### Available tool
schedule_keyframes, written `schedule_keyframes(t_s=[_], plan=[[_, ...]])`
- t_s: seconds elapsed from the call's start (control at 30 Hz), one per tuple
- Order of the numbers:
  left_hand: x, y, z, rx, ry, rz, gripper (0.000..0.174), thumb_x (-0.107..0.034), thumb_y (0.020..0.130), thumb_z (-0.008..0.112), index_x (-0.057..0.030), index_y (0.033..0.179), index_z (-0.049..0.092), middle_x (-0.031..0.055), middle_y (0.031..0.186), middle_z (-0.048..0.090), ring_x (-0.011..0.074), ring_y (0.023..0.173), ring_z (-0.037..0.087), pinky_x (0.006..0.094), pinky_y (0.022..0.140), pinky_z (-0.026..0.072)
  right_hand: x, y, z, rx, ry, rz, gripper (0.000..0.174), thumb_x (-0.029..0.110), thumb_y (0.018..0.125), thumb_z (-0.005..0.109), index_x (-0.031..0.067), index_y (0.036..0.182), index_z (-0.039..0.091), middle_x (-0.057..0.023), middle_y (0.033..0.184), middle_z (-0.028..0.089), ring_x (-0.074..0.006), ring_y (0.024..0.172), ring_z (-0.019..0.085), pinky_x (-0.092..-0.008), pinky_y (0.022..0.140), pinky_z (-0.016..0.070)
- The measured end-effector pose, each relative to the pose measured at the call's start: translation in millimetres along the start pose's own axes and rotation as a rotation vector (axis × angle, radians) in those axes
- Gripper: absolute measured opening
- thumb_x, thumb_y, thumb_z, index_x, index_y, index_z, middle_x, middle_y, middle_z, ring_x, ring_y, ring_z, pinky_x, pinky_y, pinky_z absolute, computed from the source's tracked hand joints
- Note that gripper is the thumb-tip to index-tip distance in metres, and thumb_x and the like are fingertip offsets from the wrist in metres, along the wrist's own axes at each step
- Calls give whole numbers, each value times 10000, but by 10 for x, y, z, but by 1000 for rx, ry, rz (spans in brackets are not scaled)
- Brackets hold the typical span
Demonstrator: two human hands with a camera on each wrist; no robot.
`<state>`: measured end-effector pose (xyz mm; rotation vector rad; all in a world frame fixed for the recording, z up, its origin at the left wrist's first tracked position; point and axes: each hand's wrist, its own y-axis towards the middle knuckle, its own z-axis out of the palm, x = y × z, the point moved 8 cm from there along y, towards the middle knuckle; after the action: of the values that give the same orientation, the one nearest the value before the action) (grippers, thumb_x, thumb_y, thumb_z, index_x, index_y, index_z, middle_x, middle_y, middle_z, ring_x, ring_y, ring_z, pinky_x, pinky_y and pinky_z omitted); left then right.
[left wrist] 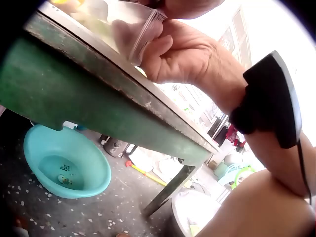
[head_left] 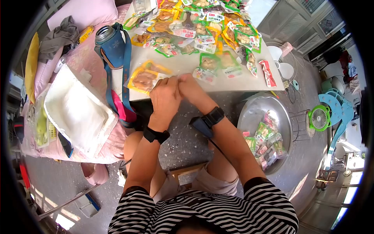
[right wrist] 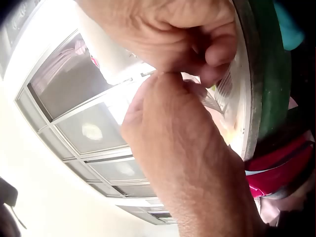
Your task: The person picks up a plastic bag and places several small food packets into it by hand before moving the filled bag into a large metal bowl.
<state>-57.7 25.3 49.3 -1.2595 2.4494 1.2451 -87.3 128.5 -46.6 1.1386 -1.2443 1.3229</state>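
Note:
At the table's front edge my left hand and right hand meet, fingers together. Between them they pinch the ridged top of a clear zip bag, which shows best in the left wrist view. Right beside the left hand lies a yellow-edged pouch with brown food inside; the hand overlaps its right end. In the right wrist view the left hand reaches up to the right hand. Two green-edged pouches lie just beyond the right hand.
Many food pouches cover the far table. A blue bottle with a strap and a white foam box are at the left. A metal basin holding small packets stands right; a turquoise basin sits under the table.

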Motion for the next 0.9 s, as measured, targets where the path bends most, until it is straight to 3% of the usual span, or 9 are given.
schedule_keyframes(t_s=[0.17, 0.27, 0.33, 0.43, 0.47, 0.6, 0.7, 0.77, 0.9], plan=[[-1, 36, -24, 12, -64, -38, 39, -54, 795, 593, -28, 823, 583, 149, 731, 614, 356, 717, 602, 455, 596, 462, 645, -278, -141, 118, -324, 133, 153, 82, 825, 562, -24, 801, 669, -107, 678, 669, -118, 467, 555, -236, 397, 411], [27, 46, -11, 5, -60, -41, 35, -48, 795, 592, -22, 806, 573, 151, 724, 609, 360, 706, 597, 455, 585, 455, 789, -267, -837, -237, -384, 68, 173, 117, 825, 584, -27, 825, 680, -96, 681, 672, -111, 509, 575, -241, 432, 433], [25, 38, 8, 24, -60, -39, 39, -45, 798, 591, -12, 814, 580, 158, 731, 614, 361, 713, 601, 452, 586, 457, 750, -203, -1432, -559, -573, -207, 199, 151, 838, 593, -24, 830, 686, -95, 667, 665, -111, 560, 595, -249, 464, 453], [15, 27, 23, 44, -69, -45, 48, -42, 807, 588, -4, 835, 596, 168, 741, 620, 362, 718, 608, 447, 593, 464, 695, -168, -1792, -742, -395, -121, 183, 163, 861, 573, 8, 826, 663, -43, 769, 661, -87, 620, 590, -225, 494, 450], [24, 23, 25, 52, -69, -49, 54, -41, 809, 587, -2, 843, 601, 171, 746, 623, 362, 719, 610, 447, 596, 466, 609, -158, -1837, -731, -161, -77, 171, 145, 869, 567, -2, 862, 655, -46, 811, 653, -97, 659, 608, -221, 542, 476], [42, 28, 30, 60, -76, -73, 71, -40, 813, 587, 2, 863, 613, 176, 756, 629, 365, 718, 617, 447, 604, 472, 338, 170, -2069, -576, -45, -286, 182, 110, 835, 569, -49, 874, 648, -95, 751, 645, -173, 609, 624, -258, 486, 493], [61, 49, 46, 59, -89, -86, 78, -39, 811, 588, 2, 871, 617, 178, 757, 630, 365, 720, 619, 449, 603, 473, 204, 367, -2077, -543, 94, -240, 170, 118, 797, 619, -50, 799, 644, -100, 708, 635, -177, 591, 620, -257, 488, 493], [64, 42, 54, 60, -92, -83, 80, -38, 809, 590, 1, 872, 616, 178, 753, 629, 365, 716, 618, 449, 599, 472, 359, 299, -1909, -598, 23, -59, 179, 122, 759, 658, -55, 762, 640, -103, 691, 635, -184, 570, 611, -271, 501, 484], [32, 36, 47, 53, -88, -57, 94, -27, 807, 594, -2, 890, 630, 186, 732, 623, 366, 669, 610, 433, 577, 465, 420, 418, -1838, -819, -200, -91, 184, 121, 702, 695, -51, 722, 632, -93, 672, 632, -154, 523, 560, -302, 532, 452]])
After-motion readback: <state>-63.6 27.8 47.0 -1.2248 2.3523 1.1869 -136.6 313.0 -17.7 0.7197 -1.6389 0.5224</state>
